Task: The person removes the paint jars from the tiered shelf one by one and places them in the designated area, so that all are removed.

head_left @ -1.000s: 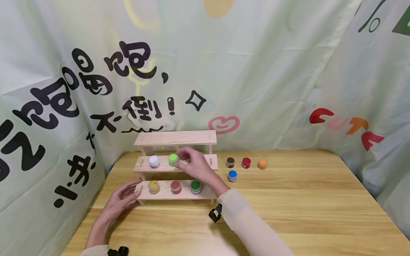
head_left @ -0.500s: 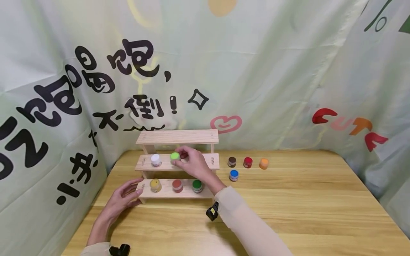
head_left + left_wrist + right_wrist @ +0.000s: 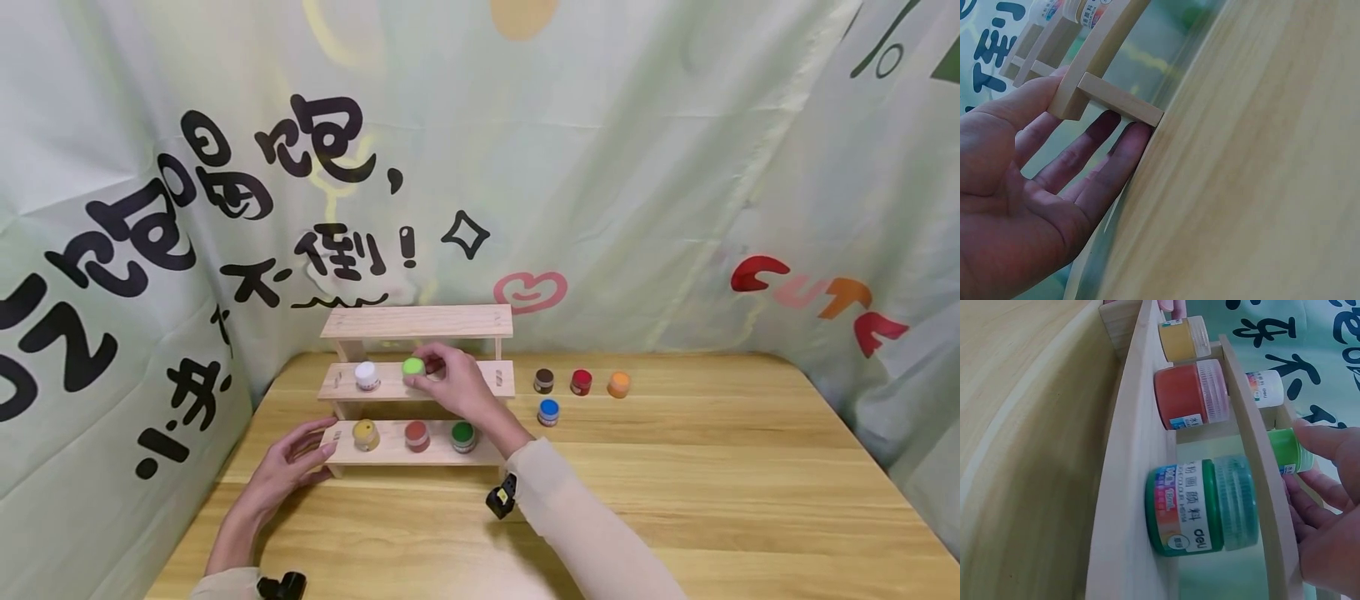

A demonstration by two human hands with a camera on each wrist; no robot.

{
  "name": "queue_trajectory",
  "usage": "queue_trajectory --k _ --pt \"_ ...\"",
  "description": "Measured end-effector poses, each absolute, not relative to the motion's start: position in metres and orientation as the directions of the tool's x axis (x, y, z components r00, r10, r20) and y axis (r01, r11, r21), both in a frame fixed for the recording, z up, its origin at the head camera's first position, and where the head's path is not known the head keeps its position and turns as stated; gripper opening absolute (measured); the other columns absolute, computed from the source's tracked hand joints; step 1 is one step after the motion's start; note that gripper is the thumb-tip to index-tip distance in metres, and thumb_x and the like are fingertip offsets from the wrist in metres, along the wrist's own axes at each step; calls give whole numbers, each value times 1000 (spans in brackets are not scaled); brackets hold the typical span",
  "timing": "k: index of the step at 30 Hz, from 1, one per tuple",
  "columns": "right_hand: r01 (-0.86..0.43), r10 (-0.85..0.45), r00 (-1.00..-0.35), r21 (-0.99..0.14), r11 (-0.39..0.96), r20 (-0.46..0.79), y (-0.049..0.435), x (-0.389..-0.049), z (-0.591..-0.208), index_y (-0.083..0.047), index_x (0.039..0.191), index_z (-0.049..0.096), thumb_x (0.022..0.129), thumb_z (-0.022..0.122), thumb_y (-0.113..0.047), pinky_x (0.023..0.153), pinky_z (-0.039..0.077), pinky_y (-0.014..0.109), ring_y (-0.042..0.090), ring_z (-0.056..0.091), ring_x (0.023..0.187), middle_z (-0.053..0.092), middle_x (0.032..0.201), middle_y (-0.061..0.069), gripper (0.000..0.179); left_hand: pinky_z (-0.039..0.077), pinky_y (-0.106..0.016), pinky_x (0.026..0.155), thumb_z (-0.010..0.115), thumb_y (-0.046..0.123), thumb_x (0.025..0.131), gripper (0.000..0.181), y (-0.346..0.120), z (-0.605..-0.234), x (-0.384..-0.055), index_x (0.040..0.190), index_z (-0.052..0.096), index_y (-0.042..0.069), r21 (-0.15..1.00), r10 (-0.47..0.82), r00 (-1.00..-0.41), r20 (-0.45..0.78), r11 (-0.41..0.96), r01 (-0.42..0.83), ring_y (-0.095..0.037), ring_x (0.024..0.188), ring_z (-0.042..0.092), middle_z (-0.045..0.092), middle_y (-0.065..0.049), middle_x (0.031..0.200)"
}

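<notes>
A three-tier wooden rack (image 3: 417, 322) stands on the table. My right hand (image 3: 453, 385) pinches a light green paint jar (image 3: 413, 368) between thumb and fingers on the middle shelf, just right of a white paint jar (image 3: 367, 376). On the bottom shelf sit a yellow jar (image 3: 366, 435), a red-brown jar (image 3: 417, 436) and a dark green jar (image 3: 1200, 506). My left hand (image 3: 1041, 181) rests at the left end of the bottom shelf, its fingers mostly straight, thumb above the shelf end and fingertips by the rack's leg.
Right of the rack, a dark brown jar (image 3: 543, 381), a red jar (image 3: 581, 382) and an orange jar (image 3: 618, 384) stand in a row, with a blue jar (image 3: 548, 412) in front. A printed curtain (image 3: 637, 167) hangs behind the wooden table (image 3: 675, 492).
The light green jar has shifted slightly right along the middle shelf with my right hand. My left hand stays at the rack's end. The head view has moved a little.
</notes>
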State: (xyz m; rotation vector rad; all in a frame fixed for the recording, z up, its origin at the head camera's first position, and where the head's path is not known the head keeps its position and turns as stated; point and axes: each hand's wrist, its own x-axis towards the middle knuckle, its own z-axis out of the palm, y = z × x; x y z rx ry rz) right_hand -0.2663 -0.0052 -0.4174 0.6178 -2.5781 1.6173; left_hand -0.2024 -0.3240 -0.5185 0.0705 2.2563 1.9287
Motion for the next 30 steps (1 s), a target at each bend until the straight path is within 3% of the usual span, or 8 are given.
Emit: queue_trajectory --k 6,22,30 --pt "-346 -305 -920 -874 342 245 1 -262 -414 -11 120 70 92 80 -19 80 57 25 15 64 93 69 103 2 31 60 -43 91 69 18 101 59 -323 -519 -202 152 44 4 985 143 -984 -106 150 -84 -12 115 63 42 -25 153" --pt "-360 -288 -917 -884 299 276 23 -249 -409 -10 122 69 92 80 -17 87 59 25 18 68 99 69 107 2 32 60 -42 90 68 15 101 59 -322 -516 -200 153 42 1 987 157 -983 -91 146 -68 -12 115 64 43 -25 152" --pt "-366 -293 -911 -898 243 292 35 -242 -410 -7 121 68 92 79 -13 87 59 24 22 67 101 69 109 6 32 60 -41 89 65 13 103 57 -323 -518 -199 153 41 0 989 174 -982 -69 142 -44 -12 114 64 41 -30 152"
